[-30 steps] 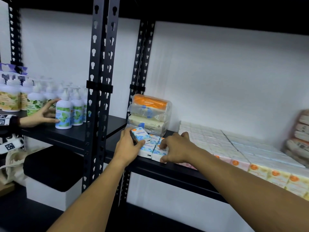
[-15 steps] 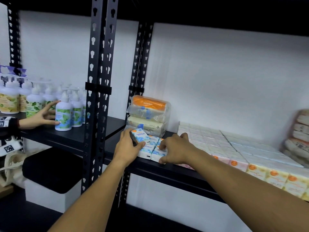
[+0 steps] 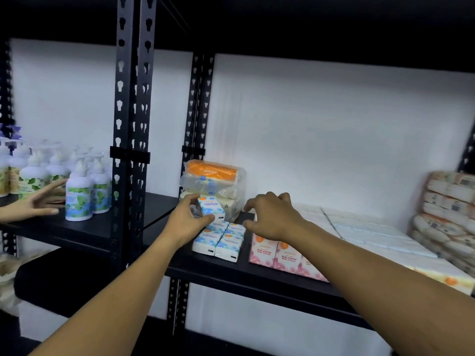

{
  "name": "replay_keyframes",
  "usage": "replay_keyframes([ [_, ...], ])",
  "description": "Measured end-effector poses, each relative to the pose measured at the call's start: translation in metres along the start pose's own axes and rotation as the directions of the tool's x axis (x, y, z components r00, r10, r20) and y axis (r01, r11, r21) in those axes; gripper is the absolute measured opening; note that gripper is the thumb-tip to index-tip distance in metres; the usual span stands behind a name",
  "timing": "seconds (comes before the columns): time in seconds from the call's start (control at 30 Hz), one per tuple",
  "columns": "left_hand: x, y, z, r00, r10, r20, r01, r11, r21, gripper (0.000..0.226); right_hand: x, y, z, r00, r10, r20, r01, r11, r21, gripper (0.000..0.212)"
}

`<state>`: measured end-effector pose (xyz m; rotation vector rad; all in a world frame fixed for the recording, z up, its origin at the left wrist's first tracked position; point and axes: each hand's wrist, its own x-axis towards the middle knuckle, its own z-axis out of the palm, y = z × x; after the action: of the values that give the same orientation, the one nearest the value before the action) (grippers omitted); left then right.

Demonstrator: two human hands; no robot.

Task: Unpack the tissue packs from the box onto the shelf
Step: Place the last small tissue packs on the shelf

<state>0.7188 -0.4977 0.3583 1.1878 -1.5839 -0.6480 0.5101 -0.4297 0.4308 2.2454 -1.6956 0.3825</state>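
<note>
My left hand grips a small blue-and-white mini tissue pack just above the black shelf. Below it, several matching blue packs lie in two short rows on the shelf. My right hand hovers with bent fingers over the gap between these packs and the pink rose-scented packs, holding nothing. The box is not in view.
Larger wrapped tissue bundles topped by an orange one stand behind the blue packs. Rows of white packs fill the shelf to the right, ending at a tall stack. Another person's hand touches pump bottles on the left shelf.
My right hand has lifted off the blue packs and shifted right and back, uncovering them. My left hand keeps hold of its pack.
</note>
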Motion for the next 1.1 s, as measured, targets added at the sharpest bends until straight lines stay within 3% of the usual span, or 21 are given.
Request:
replay_keyframes([
  [0.2,0.016,0.012,0.007,0.978,0.015,0.206,-0.051,0.984,0.171,0.068,-0.003,0.021,0.015,0.977,0.194,0.087,-0.193,0.981,-0.018,0.05],
  [0.37,0.022,0.011,0.012,0.947,-0.047,0.318,-0.028,0.974,0.226,0.064,-0.007,0.033,0.032,0.941,0.241,0.237,-0.283,0.945,0.161,0.061],
  [0.57,0.032,0.005,0.015,0.898,-0.125,0.423,0.004,0.961,0.275,0.066,-0.014,0.039,0.05,0.956,0.234,0.176,-0.262,0.953,0.152,0.061],
  [0.83,0.031,-0.001,0.021,0.883,-0.157,0.443,0.05,0.969,0.243,0.066,-0.015,0.039,0.052,0.958,0.234,0.166,-0.258,0.957,0.136,0.06],
  [0.97,0.024,-0.001,0.021,0.903,-0.137,0.407,0.088,0.986,0.139,0.084,-0.014,0.039,0.053,0.959,0.232,0.164,-0.254,0.958,0.133,0.062],
  [1.03,0.021,0.0,0.024,0.923,-0.095,0.372,0.076,0.995,0.065,0.079,-0.014,0.04,0.054,0.961,0.23,0.156,-0.251,0.959,0.131,0.062],
  [1.1,0.019,0.003,0.031,0.936,-0.034,0.35,0.004,0.996,0.086,0.059,-0.014,0.04,0.055,0.962,0.229,0.151,-0.249,0.96,0.131,0.063],
])
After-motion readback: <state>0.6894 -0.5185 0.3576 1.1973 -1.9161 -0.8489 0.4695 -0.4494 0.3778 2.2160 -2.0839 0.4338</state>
